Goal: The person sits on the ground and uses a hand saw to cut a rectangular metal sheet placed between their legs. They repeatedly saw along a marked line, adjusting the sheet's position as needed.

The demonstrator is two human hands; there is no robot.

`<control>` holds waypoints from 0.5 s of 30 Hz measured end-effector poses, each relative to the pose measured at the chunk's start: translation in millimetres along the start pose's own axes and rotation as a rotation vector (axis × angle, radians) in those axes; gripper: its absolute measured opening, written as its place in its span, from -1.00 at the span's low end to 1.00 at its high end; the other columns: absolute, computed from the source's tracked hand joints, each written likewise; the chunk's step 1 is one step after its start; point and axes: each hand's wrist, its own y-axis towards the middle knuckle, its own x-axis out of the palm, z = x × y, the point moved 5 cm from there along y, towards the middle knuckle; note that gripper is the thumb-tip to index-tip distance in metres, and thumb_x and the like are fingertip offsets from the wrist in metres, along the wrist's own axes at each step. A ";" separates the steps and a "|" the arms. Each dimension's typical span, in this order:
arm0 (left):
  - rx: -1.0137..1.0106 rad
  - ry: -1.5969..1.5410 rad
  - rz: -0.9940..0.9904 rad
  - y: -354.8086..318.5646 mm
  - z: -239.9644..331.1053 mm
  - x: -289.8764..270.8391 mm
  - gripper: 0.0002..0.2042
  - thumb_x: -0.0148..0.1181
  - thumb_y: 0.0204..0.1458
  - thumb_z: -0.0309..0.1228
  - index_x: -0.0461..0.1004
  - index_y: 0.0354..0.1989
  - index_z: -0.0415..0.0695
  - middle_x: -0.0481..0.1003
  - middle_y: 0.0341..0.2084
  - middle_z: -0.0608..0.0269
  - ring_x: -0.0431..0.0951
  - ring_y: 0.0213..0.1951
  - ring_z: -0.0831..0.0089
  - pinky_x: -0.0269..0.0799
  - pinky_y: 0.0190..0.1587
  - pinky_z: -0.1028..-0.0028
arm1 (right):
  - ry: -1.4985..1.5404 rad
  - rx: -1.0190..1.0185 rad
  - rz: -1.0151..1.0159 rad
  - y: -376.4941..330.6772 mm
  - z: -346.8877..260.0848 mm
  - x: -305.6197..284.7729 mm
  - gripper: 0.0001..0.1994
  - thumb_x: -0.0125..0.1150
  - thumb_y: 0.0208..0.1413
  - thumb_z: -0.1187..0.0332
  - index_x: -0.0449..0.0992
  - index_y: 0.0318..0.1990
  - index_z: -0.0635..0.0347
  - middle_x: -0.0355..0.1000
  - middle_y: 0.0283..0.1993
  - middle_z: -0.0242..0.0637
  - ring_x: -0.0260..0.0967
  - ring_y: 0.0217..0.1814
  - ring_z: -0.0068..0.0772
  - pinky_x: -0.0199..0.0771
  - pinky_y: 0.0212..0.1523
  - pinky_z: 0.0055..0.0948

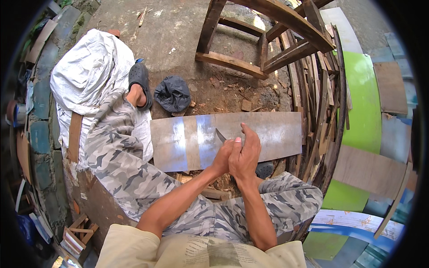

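**Both hands on a blade at the board**

Seated, in camouflage trousers (134, 178), the person has both hands bunched together: the left hand (222, 157) and the right hand (245, 154) share one tight grip on a knife (220, 135), whose grey blade pokes up and left out of the fists. The blade tip rests on a long flat board (268, 134) lying across the knees, just beyond the grip. I'd judge this as scoring or trimming the board; a steady pull along it would seem to come next. Left of the grip, a sandalled foot (139, 85) and a dark cloth bundle (172, 94); farther off, a white sack (89, 67) and a wooden frame (268, 44).
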 end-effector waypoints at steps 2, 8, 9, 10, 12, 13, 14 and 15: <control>0.052 0.145 -0.035 -3.5 -5.2 3.3 -0.81 0.31 -0.11 -0.48 0.41 -0.36 -0.20 0.43 -0.45 0.04 0.44 -0.32 -0.02 0.31 -0.18 0.15 | 0.100 0.081 0.022 0.5 4.5 -5.0 -0.58 0.01 0.20 0.36 0.37 0.19 0.32 0.38 0.06 0.12 0.31 0.13 0.15 0.24 0.19 0.01; 0.092 0.159 -0.043 -8.6 -8.9 2.0 -0.80 0.29 -0.13 -0.48 0.38 -0.37 -0.22 0.38 -0.48 0.04 0.42 -0.33 0.00 0.30 -0.22 0.18 | 0.099 0.375 -0.228 -11.2 8.0 -14.0 -0.52 0.15 0.22 0.26 0.33 0.21 0.36 0.35 0.11 0.18 0.32 0.14 0.25 0.33 0.16 -0.03; 0.091 0.126 -0.036 -11.2 -9.1 2.8 -0.80 0.27 -0.12 -0.47 0.37 -0.37 -0.23 0.37 -0.48 0.03 0.41 -0.33 0.00 0.29 -0.23 0.18 | 0.059 0.331 -0.271 -18.2 7.1 -13.0 -0.50 0.16 0.22 0.23 0.31 0.22 0.37 0.35 0.10 0.20 0.32 0.14 0.25 0.33 0.16 -0.02; 0.080 0.159 -0.065 -13.0 -10.8 3.6 -0.81 0.24 -0.09 -0.46 0.37 -0.37 -0.24 0.37 -0.47 0.03 0.41 -0.33 0.00 0.29 -0.22 0.19 | 0.019 0.287 -0.314 -27.9 8.0 -9.5 -0.47 0.18 0.22 0.20 0.30 0.23 0.37 0.36 0.10 0.21 0.32 0.15 0.26 0.33 0.17 -0.01; 0.055 0.219 -0.128 -18.6 -15.9 5.6 -0.83 0.17 -0.04 -0.43 0.36 -0.36 -0.25 0.36 -0.45 0.01 0.39 -0.31 0.00 0.29 -0.20 0.19 | -0.159 0.202 -0.307 -45.1 4.6 -6.0 -0.40 0.19 0.23 0.11 0.25 0.27 0.37 0.36 0.08 0.24 0.35 0.10 0.31 0.39 0.10 0.01; 0.067 0.230 -0.130 -21.5 -16.6 8.0 -0.83 0.14 -0.02 -0.42 0.36 -0.35 -0.26 0.36 -0.45 0.01 0.39 -0.30 0.00 0.29 -0.20 0.20 | -0.216 0.266 -0.346 -53.6 7.7 -6.2 -0.39 0.19 0.23 0.11 0.25 0.28 0.35 0.40 0.03 0.23 0.39 0.04 0.30 0.42 0.03 0.02; 0.078 0.244 -0.128 -24.4 -16.4 10.1 -0.83 0.11 0.00 -0.41 0.36 -0.35 -0.26 0.35 -0.44 0.00 0.38 -0.29 -0.01 0.29 -0.19 0.20 | -0.271 0.326 -0.387 -55.6 2.7 -11.1 -0.39 0.19 0.23 0.10 0.25 0.29 0.34 0.44 -0.03 0.23 0.44 -0.02 0.28 0.45 -0.03 0.03; 0.089 0.257 -0.126 -26.3 -15.9 11.4 -0.83 0.08 0.02 -0.40 0.36 -0.35 -0.27 0.35 -0.44 0.00 0.38 -0.28 -0.01 0.28 -0.18 0.20 | -0.326 0.387 -0.428 -57.8 2.0 -13.8 -0.38 0.18 0.23 0.09 0.25 0.30 0.33 0.48 -0.08 0.23 0.48 -0.08 0.27 0.48 -0.10 0.03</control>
